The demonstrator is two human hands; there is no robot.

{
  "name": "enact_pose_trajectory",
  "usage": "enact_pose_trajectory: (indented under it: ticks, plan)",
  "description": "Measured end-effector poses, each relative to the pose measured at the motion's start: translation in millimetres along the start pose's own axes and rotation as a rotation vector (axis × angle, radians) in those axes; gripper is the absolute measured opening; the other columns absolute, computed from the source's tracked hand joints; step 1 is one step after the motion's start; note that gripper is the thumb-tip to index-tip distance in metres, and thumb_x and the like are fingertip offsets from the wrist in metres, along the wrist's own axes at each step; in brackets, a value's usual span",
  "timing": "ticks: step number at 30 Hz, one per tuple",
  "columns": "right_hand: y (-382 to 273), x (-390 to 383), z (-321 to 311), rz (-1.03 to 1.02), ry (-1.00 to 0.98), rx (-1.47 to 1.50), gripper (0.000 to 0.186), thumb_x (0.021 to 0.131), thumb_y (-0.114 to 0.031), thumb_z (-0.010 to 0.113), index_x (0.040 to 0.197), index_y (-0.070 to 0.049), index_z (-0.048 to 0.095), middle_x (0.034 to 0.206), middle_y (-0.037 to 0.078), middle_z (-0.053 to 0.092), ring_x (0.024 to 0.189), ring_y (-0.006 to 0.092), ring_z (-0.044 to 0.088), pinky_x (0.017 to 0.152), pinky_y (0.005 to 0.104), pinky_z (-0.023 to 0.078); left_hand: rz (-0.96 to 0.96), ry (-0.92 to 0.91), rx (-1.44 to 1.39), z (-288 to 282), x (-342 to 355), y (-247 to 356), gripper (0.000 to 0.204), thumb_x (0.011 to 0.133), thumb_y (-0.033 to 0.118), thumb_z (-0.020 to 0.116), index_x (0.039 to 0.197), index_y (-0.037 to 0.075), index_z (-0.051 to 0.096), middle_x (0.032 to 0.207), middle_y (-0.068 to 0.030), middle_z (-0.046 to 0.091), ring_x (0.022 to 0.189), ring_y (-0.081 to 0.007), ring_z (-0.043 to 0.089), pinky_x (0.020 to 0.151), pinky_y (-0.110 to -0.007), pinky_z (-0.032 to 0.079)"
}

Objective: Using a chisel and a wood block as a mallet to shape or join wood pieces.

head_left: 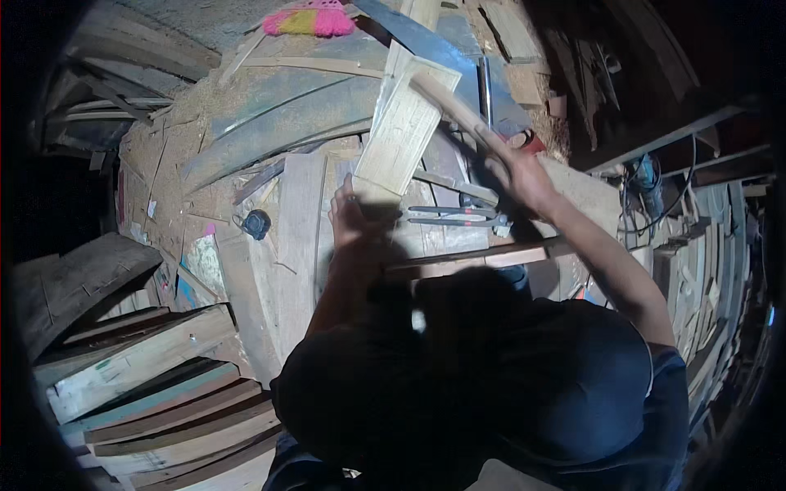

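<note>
My left hand (354, 214) is closed around the near end of a pale, roughly planed wooden board (401, 135), which slants away from me. My right hand (528, 176) grips a light brown wooden stick (463, 110). The stick's far end lies over the upper part of the board; whether it touches is unclear. Between my hands and nearer to me, long-handled pincers (458, 217) with dark and red grips lie on planks. A black, rounded object (255, 223), perhaps a tape measure, lies left of my left hand.
A wide metal blade (426, 33) crosses behind the board. Pink and yellow knitted cloth (309, 18) lies at the far left. Sawdust (176, 164) and offcuts cover the ground. Stacked planks (164, 393) stand at the near left, with more timber (696, 286) along the right.
</note>
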State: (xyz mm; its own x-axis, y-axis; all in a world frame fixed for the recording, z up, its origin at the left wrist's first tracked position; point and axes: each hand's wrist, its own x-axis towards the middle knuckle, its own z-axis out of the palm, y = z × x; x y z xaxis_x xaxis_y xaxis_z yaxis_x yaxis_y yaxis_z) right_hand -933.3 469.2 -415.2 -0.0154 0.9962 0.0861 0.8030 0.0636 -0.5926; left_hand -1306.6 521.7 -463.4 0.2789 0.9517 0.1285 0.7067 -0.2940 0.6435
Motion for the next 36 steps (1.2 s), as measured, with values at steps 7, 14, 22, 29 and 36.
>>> enact_pose_trajectory:
  ticks: [7,14,22,29,36]
  plan:
    - [20.2,0.9,-20.1,0.121,-0.163,-0.272,0.052,0.104,-0.030,0.063,0.155,-0.036,0.051,0.114,0.025,0.073,0.084,0.0390,0.074,0.075,0.0473,0.061,0.551,0.120,0.290,4.3,-4.9,1.6,0.128,0.061,0.041,0.101,0.161,0.001,0.031,0.138,-0.0267,0.051,0.127,-0.0463,0.051,0.103,-0.056,0.046]
    - [-1.2,-26.6,11.9,-0.279,-0.504,-0.363,0.057,0.104,-0.032,0.061,0.159,-0.036,0.046,0.119,0.023,0.073,0.083,0.0398,0.073,0.079,0.0506,0.061,-0.102,-0.026,-0.027,20.6,0.1,-46.9,0.131,0.060,0.053,0.100,0.159,0.001,0.032,0.140,-0.0258,0.053,0.128,-0.0441,0.054,0.105,-0.057,0.047]
    - [6.9,-9.1,1.7,0.132,-0.241,-0.207,0.066,0.103,-0.025,0.064,0.163,-0.029,0.038,0.118,0.025,0.073,0.092,0.0482,0.072,0.084,0.0548,0.060,-0.067,-0.085,0.110,16.1,6.2,-16.2,0.138,0.056,0.060,0.098,0.160,-0.002,0.032,0.139,-0.0252,0.054,0.128,-0.0441,0.053,0.108,-0.060,0.043]
    - [28.2,9.4,-27.6,0.070,-0.082,-0.300,0.057,0.104,-0.039,0.062,0.159,-0.033,0.047,0.093,0.023,0.073,0.078,0.0400,0.074,0.070,0.0504,0.060,-0.057,-0.038,0.045,12.5,11.9,9.5,0.133,0.059,0.056,0.098,0.158,-0.006,0.033,0.141,-0.0277,0.053,0.129,-0.0456,0.051,0.108,-0.058,0.043]
    - [-9.9,-15.1,-3.5,-0.368,-0.466,-0.396,0.053,0.107,-0.039,0.058,0.158,-0.043,0.044,0.123,0.023,0.070,0.081,0.0411,0.074,0.073,0.0498,0.062,-0.074,-0.070,0.086,2.5,7.2,-7.1,0.130,0.059,0.050,0.100,0.156,-0.008,0.036,0.142,-0.0291,0.054,0.127,-0.0454,0.054,0.111,-0.054,0.043]
